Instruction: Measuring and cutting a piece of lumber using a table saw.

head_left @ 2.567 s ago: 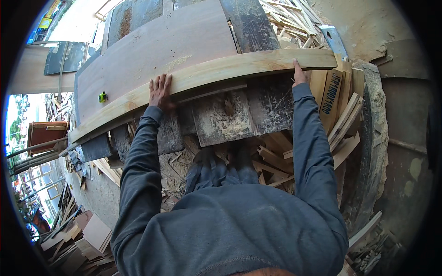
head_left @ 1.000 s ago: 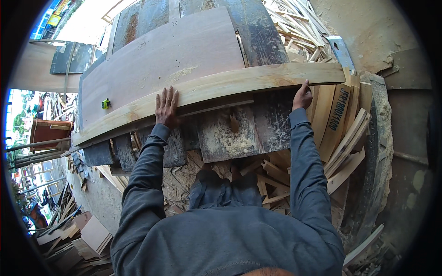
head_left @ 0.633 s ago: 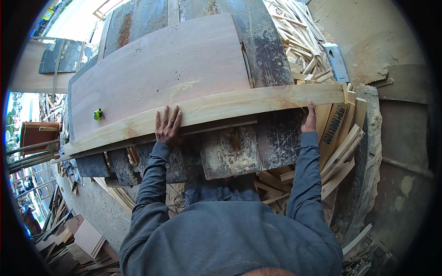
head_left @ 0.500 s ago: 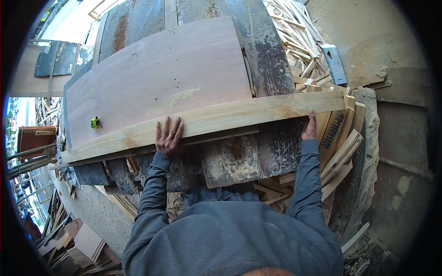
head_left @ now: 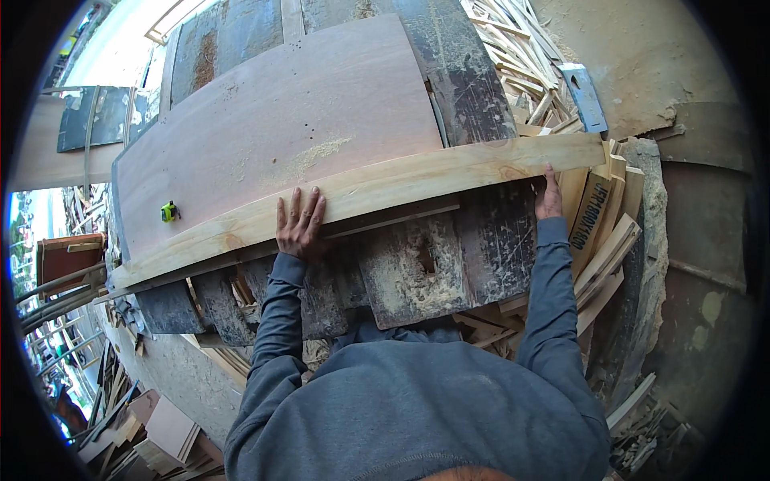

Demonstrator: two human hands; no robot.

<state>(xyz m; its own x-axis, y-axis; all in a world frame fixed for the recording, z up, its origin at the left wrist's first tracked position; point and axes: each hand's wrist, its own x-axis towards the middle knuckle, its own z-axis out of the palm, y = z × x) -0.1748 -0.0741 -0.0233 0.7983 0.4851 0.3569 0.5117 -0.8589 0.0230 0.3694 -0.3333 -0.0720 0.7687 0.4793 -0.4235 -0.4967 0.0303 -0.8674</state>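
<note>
A long pale wooden board lies slantwise along the near edge of a thin reddish plywood sheet. My left hand rests on the board left of its middle, fingers stretched and spread over the upper face; its thumb is hard to see. Toward the board's right end, my right hand grips the near edge, thumb up on it and the other fingers hidden underneath. A small yellow-green tape measure sits on the plywood, close to the board's left part.
Dark, worn bench planks carry the plywood, with sawdust about. Stacked timber pieces stand at the right beside a rough-edged slab. Thin offcuts and a blue-grey metal piece lie far right. Scrap wood fills the lower left.
The view has turned slightly, so the board's right end appears higher. Both hands keep the same places on the board, which shows no clear shift against the plywood.
</note>
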